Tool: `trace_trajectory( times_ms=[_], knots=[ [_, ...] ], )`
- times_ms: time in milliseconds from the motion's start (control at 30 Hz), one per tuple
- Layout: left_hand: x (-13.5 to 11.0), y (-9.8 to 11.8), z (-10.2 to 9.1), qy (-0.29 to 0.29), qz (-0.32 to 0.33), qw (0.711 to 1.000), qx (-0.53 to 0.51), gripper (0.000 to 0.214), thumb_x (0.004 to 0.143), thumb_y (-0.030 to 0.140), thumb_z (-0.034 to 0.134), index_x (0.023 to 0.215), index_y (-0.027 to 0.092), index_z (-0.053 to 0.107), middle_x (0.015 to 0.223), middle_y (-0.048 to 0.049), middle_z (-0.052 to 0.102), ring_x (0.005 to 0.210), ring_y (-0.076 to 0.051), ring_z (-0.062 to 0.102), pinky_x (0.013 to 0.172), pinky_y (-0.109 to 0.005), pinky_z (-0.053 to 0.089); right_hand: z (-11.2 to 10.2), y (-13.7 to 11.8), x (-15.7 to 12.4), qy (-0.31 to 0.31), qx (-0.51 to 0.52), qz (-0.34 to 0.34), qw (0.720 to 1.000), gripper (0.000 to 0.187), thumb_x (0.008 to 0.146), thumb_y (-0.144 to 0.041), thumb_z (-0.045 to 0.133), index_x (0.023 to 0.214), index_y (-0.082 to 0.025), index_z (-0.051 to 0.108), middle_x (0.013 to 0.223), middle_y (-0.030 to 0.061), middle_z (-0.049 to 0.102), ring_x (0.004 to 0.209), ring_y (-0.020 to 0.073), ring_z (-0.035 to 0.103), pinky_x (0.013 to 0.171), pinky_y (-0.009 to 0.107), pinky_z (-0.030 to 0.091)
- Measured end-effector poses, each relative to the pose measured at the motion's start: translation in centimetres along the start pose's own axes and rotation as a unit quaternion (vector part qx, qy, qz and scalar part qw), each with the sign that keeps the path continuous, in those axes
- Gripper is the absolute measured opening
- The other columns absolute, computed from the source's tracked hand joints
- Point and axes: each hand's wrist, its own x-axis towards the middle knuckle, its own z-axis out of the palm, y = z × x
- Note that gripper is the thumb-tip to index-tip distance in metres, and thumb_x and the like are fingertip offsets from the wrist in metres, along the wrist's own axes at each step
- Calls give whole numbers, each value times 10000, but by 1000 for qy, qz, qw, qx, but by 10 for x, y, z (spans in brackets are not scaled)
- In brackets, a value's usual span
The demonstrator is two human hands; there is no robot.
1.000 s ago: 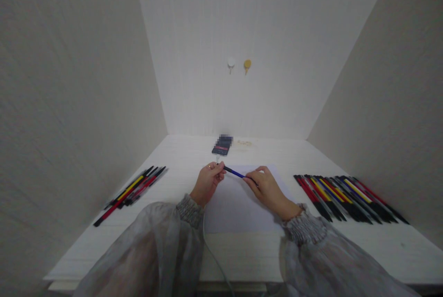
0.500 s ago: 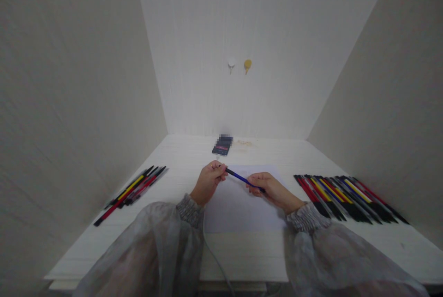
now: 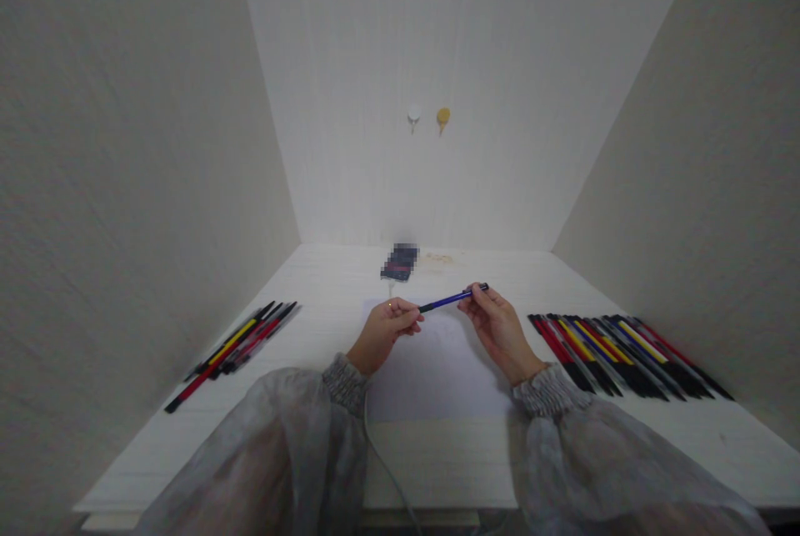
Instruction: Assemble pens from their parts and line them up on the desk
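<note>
A blue pen with dark ends is held between my two hands, its right end tilted up. My left hand, with a ring on one finger, pinches the dark left end. My right hand grips the black right end between thumb and fingers. Below the pen lies a white sheet of paper, partly covered by my hands and sleeves.
A row of several pens in red, yellow, blue and black lies on the right. A smaller pile of pens is on the left. A blurred phone with a cable lies at the back. Walls enclose the white table.
My right hand has moved up to the pen's right end, and that end has swung upward. My left hand still holds the other end, slightly lower and further right.
</note>
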Motion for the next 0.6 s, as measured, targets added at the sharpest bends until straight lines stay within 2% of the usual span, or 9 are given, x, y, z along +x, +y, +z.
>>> trace_trajectory(
  times_ms=[67,133,233,333,433,533,600],
  knots=[
    [-2,0,3,-32,-16,998,49,249,598,278,662,754,115,558,686,-34,604,598,-90,533,565,-204,384,1,-3,2,1,43,-11,999,73,682,-230,614,710,-179,570,763,4,604,750,121,565,693,266,456],
    [-2,1,4,-42,-22,996,76,280,617,316,641,809,125,570,756,-51,614,683,-111,548,610,-217,397,-1,-9,4,-6,86,-12,996,59,699,-227,594,727,-198,550,757,3,602,765,131,566,686,293,461],
    [2,-2,0,-7,-7,995,102,309,682,400,552,839,134,572,886,-76,604,748,-117,543,646,-231,404,-10,-21,8,-16,145,-14,989,72,729,-273,544,738,-202,535,579,-32,527,522,73,510,519,219,449],
    [7,-7,-9,41,12,980,195,317,705,427,494,760,125,576,793,-65,607,662,-113,536,608,-241,404,-21,-32,10,-31,177,11,984,262,736,-412,464,661,-168,518,497,-41,434,359,44,369,320,163,313],
    [9,-12,-14,50,55,927,368,266,709,385,487,727,137,582,671,-36,590,617,-130,523,600,-260,399,-28,-37,10,-23,179,34,983,237,732,-358,424,641,-157,512,484,-49,396,307,32,276,273,163,238],
    [6,-13,-15,24,118,857,501,190,722,310,478,758,161,591,722,-37,588,683,-148,521,664,-278,395,-29,-39,10,-14,165,43,985,164,699,-274,415,672,-157,527,458,-64,348,294,35,230,267,166,206],
    [4,-13,-15,11,145,826,544,165,728,276,471,768,168,589,756,-44,583,729,-159,516,710,-291,388,-29,-39,10,-6,150,34,988,152,684,-262,414,665,-164,529,445,-69,321,293,38,209,268,171,191]
  ],
)
